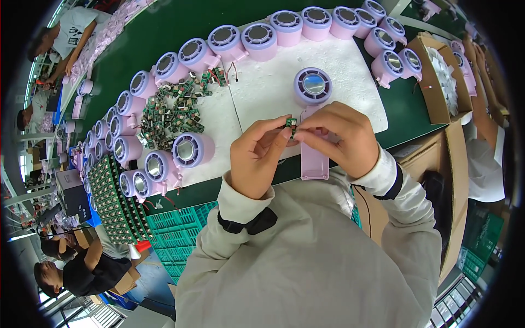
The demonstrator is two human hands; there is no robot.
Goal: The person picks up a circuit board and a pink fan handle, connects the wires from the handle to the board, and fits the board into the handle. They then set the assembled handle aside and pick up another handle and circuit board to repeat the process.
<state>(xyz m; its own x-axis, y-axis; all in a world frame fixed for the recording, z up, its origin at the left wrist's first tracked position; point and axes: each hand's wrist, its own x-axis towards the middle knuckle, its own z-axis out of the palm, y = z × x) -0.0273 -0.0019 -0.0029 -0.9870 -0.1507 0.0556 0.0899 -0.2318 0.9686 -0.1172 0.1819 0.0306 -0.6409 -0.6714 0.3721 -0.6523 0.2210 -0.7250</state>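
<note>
Between the thumb and fingers of my left hand (256, 156) is a small green circuit board (291, 124). My right hand (347, 136) pinches thumb and forefinger together right at the board's edge; whatever lies between those fingertips is too small to make out. Below both hands a pink and lilac handheld fan (314, 161) lies with its handle toward me, partly covered by my right hand. Its round head (313, 86) with a shiny disc in the middle rests on the white foam sheet (268, 82).
A pile of small circuit boards (170, 112) lies left on the foam. Several fan heads (260, 41) curve around its edge. Panels of boards (112, 197) and green crates (178, 232) are at the left. A cardboard box (437, 82) stands right. Other people work on both sides.
</note>
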